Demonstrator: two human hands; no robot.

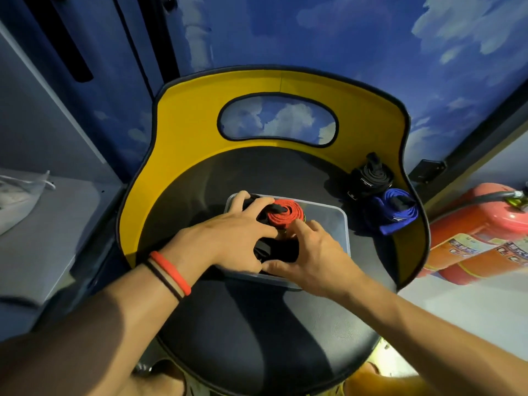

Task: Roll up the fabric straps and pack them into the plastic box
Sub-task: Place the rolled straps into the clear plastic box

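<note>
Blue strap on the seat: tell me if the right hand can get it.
Probably yes: the blue strap lies uncovered right of the box, with nothing between it and the right hand.

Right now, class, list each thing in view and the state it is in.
plastic box: open, on chair seat, partly filled
red strap: rolled, inside box
black strap: inside box, beneath hands
second black strap: rolled, outside box
blue strap: loosely bundled, outside box
left hand: spread over packed straps
right hand: forefinger against red strap
</note>
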